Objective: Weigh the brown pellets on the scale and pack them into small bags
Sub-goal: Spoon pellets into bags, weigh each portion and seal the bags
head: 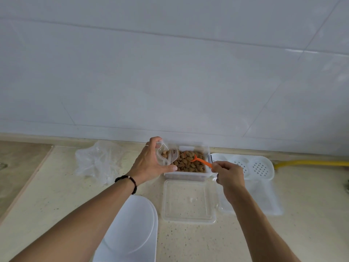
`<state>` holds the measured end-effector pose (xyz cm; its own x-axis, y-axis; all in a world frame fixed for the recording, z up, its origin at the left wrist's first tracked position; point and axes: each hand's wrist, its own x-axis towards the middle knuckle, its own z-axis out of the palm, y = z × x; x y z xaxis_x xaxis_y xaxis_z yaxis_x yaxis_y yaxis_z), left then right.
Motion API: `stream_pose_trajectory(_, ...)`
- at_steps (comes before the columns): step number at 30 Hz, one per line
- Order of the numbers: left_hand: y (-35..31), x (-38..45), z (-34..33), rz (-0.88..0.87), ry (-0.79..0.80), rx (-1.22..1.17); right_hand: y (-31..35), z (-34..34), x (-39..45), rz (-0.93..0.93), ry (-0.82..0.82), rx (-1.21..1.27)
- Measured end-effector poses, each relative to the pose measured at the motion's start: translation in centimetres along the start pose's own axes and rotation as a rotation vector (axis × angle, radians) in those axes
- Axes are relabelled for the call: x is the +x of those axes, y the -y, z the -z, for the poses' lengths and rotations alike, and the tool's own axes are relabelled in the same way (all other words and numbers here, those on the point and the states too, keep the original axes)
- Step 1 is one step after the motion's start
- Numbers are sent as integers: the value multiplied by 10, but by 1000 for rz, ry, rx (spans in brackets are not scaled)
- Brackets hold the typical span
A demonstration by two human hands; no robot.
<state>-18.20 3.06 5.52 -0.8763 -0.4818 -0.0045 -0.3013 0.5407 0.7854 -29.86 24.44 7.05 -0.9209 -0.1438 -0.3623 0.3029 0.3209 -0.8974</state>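
Nearest me lies a white lid point(132, 229). My left hand point(151, 163) pinches a small bag point(166, 155) open over the container point(187, 174) of brown pellets point(187, 161); my right hand point(229, 174) grips an orange scoop point(201, 161) dipped among them.

You have a speckled beige desk point(188, 241) under a white tiled wall point(170, 72). To your right a white perforated plastic tray point(260, 168) lies on it, with a yellow hose point(311, 163) running beside it along the wall. A dark beaded bracelet point(127, 181) circles one wrist.
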Motion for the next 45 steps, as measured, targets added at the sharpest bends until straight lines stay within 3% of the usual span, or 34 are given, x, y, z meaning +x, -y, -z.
stream_pose_trajectory(8,-7,11,-12,42,71,48,35,11,-17,200,48,-8)
stream_pose_trajectory(12,-10,13,-15,48,93,33,48,-9,-31,489,57,-339)
stream_pose_trajectory(16,-7,13,-14,45,94,6,46,-20,-39,944,82,-587)
stream_pose_trajectory(19,-7,13,-14,35,91,-8,47,-17,-36,1018,70,-591)
stream_pose_trajectory(22,-7,13,-14,30,79,-8,50,-13,-34,971,-6,-507)
stream_pose_trajectory(28,-3,9,-10,6,36,22,35,-7,-16,553,-95,-413)
stream_pose_trajectory(32,-4,1,-4,-62,-14,-19,3,-14,2,500,-78,-632)
stream_pose_trajectory(36,-1,-2,0,-44,0,-50,-13,-32,5,520,41,-701)
stream_pose_trajectory(39,3,-2,3,-28,11,-25,-10,-39,6,398,94,-635)
stream_pose_trajectory(45,2,0,11,-39,-77,2,-9,-24,10,77,10,-261)
